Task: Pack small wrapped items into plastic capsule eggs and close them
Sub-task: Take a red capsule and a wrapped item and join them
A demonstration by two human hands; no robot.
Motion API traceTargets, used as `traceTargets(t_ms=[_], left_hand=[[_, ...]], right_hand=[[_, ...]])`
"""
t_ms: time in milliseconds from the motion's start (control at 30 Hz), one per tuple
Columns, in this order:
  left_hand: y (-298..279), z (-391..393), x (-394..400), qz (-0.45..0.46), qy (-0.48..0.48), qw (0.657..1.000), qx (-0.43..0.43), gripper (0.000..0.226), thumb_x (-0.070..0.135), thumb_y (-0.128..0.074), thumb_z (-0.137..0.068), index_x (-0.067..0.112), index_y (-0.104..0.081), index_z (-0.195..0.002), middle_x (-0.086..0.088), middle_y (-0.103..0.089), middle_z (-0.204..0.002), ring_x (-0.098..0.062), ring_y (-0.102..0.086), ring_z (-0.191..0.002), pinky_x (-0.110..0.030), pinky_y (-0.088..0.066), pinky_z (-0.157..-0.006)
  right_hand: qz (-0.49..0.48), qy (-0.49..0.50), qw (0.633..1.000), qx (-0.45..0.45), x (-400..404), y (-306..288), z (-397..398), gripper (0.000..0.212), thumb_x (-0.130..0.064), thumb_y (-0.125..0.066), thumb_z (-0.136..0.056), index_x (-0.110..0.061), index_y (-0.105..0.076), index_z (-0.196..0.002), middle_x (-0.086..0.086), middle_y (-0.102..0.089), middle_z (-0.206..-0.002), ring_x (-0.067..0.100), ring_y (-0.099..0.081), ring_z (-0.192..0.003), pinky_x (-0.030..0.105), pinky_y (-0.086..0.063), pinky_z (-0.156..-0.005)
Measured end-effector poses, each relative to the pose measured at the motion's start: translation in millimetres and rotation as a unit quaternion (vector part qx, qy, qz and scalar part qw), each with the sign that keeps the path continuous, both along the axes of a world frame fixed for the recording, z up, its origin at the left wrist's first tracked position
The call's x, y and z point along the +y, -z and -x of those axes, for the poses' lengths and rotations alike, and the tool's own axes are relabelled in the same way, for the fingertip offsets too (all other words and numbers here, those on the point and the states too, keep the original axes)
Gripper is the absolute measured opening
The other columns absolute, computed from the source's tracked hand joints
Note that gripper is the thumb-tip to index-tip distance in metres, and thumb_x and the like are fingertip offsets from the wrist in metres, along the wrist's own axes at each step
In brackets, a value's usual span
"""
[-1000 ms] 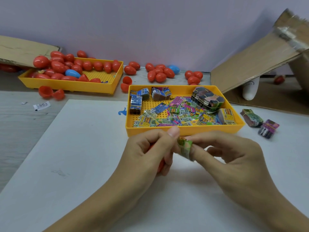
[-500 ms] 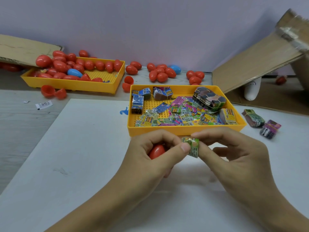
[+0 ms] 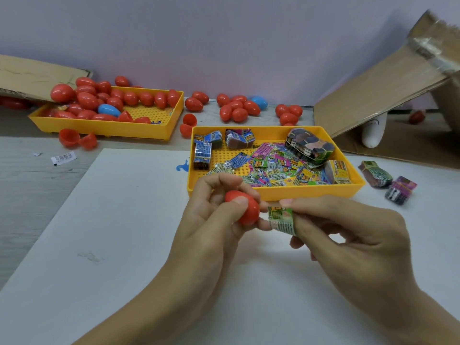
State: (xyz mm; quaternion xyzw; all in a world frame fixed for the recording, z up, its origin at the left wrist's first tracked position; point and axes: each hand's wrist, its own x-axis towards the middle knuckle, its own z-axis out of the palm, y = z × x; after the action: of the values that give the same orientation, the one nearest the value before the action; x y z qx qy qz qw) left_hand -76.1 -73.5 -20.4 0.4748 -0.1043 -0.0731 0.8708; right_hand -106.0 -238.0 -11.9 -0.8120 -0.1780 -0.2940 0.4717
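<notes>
My left hand [image 3: 211, 217] grips a red capsule egg [image 3: 245, 207] over the white board, thumb across its top. Right beside it, my right hand [image 3: 348, 235] pinches a small green wrapped item [image 3: 281, 217] between thumb and forefinger, its end touching the egg. I cannot tell whether the egg is open. Just behind the hands stands a yellow tray [image 3: 298, 194] with several colourful wrapped items [image 3: 273, 168] and bundled packs.
A second yellow tray [image 3: 104, 127] at the back left holds several red eggs and a blue one. Loose eggs [image 3: 239, 108] and open halves [image 3: 74, 139] lie along the wall. Two bundles [image 3: 388, 180] lie right of the near tray. A cardboard box [image 3: 385, 95] leans at right.
The red egg has come up into plain view in my left hand. The green wrapped item has shifted slightly right and now meets the egg's end.
</notes>
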Motion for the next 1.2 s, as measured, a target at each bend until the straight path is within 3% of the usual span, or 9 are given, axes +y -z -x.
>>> traceTargets(t_ms=[133, 233, 300, 467, 567, 667, 800, 967, 1200], left_hand=[[0.0, 2.3, 5.4, -0.062, -0.031, 0.997, -0.043, 0.042, 0.019, -0.075, -0.072, 0.015, -0.053, -0.108, -0.012, -0.075, -0.095, -0.021, -0.071, -0.079, -0.024, -0.054, -0.066], [-3.4, -0.2, 7.1, -0.091, -0.028, 0.995, -0.038, 0.027, 0.019, -0.079, -0.072, 0.016, -0.070, -0.097, -0.013, -0.075, -0.093, -0.022, -0.069, -0.075, -0.023, -0.052, -0.061], [-4.8, -0.6, 6.6, -0.099, -0.014, 0.995, -0.017, 0.020, 0.022, -0.073, -0.077, 0.014, -0.077, -0.094, -0.012, -0.072, -0.081, -0.020, -0.065, -0.068, -0.022, -0.050, -0.056], [-8.4, 1.5, 4.2, -0.085, 0.021, 0.996, 0.024, 0.030, 0.037, -0.071, -0.074, 0.015, -0.077, -0.093, -0.009, -0.063, -0.067, -0.023, -0.058, -0.051, -0.022, -0.043, -0.040], [-7.6, 1.0, 4.8, -0.099, 0.025, 0.994, 0.026, 0.032, 0.043, -0.070, -0.074, 0.012, -0.076, -0.079, -0.010, -0.060, -0.059, -0.021, -0.056, -0.046, -0.021, -0.042, -0.037], [-7.0, -0.1, 5.5, -0.101, 0.037, 0.993, 0.043, 0.041, 0.047, -0.069, -0.073, 0.008, -0.078, -0.082, -0.013, -0.061, -0.057, -0.020, -0.056, -0.044, -0.022, -0.043, -0.038], [-3.4, -4.1, 8.0, -0.080, 0.063, 0.994, 0.048, 0.027, 0.027, -0.075, -0.073, 0.004, -0.079, -0.089, -0.016, -0.064, -0.064, -0.022, -0.060, -0.052, -0.024, -0.046, -0.040], [-1.9, -4.0, 9.0, -0.074, 0.074, 0.993, 0.053, 0.027, 0.015, -0.070, -0.069, 0.004, -0.079, -0.092, -0.019, -0.063, -0.062, -0.021, -0.061, -0.052, -0.024, -0.048, -0.043], [-2.9, -1.7, 8.7, -0.078, 0.067, 0.993, 0.053, 0.022, 0.023, -0.069, -0.076, 0.005, -0.075, -0.086, -0.017, -0.062, -0.062, -0.023, -0.061, -0.050, -0.024, -0.049, -0.042]], right_hand=[[0.002, 0.009, 1.000, -0.010, -2.4, 0.3, -1.5, 0.020, -0.007, -0.069, -0.082, -0.024, -0.071, -0.092, -0.015, -0.069, -0.075, 0.006, -0.068, -0.058, 0.017, -0.047, -0.046], [0.004, 0.007, 1.000, -0.020, -3.6, -0.6, -1.5, 0.019, -0.010, -0.068, -0.084, -0.025, -0.070, -0.094, -0.015, -0.070, -0.075, 0.006, -0.068, -0.058, 0.016, -0.046, -0.047], [0.007, 0.007, 1.000, -0.026, -4.2, -1.0, -1.3, 0.016, -0.012, -0.071, -0.086, -0.025, -0.070, -0.096, -0.013, -0.069, -0.076, 0.006, -0.068, -0.059, 0.017, -0.047, -0.048], [0.015, 0.001, 0.999, -0.035, -4.1, -0.5, -0.6, 0.014, -0.015, -0.065, -0.086, -0.024, -0.070, -0.096, -0.012, -0.069, -0.080, 0.006, -0.067, -0.059, 0.026, -0.050, -0.049], [0.021, 0.005, 0.999, -0.041, -3.8, -1.1, -0.6, 0.015, -0.013, -0.068, -0.086, -0.024, -0.069, -0.096, -0.012, -0.069, -0.079, 0.005, -0.067, -0.059, 0.026, -0.050, -0.049], [0.024, 0.001, 0.999, -0.038, -3.4, -0.9, 0.0, 0.014, -0.014, -0.067, -0.086, -0.024, -0.069, -0.096, -0.012, -0.068, -0.078, 0.005, -0.067, -0.060, 0.026, -0.049, -0.049], [0.039, 0.005, 0.999, -0.027, -4.1, -0.2, 0.1, 0.011, -0.019, -0.065, -0.086, -0.023, -0.071, -0.094, -0.009, -0.069, -0.076, 0.010, -0.066, -0.061, 0.027, -0.048, -0.050], [0.038, -0.005, 0.999, -0.002, -3.8, -1.0, -0.9, 0.009, -0.024, -0.065, -0.087, -0.025, -0.071, -0.094, -0.010, -0.068, -0.076, 0.010, -0.064, -0.063, 0.023, -0.045, -0.050], [0.037, -0.004, 0.999, 0.013, -2.9, -0.2, -1.3, 0.014, -0.027, -0.063, -0.088, -0.018, -0.074, -0.089, -0.009, -0.068, -0.076, 0.011, -0.064, -0.062, 0.023, -0.045, -0.050]])
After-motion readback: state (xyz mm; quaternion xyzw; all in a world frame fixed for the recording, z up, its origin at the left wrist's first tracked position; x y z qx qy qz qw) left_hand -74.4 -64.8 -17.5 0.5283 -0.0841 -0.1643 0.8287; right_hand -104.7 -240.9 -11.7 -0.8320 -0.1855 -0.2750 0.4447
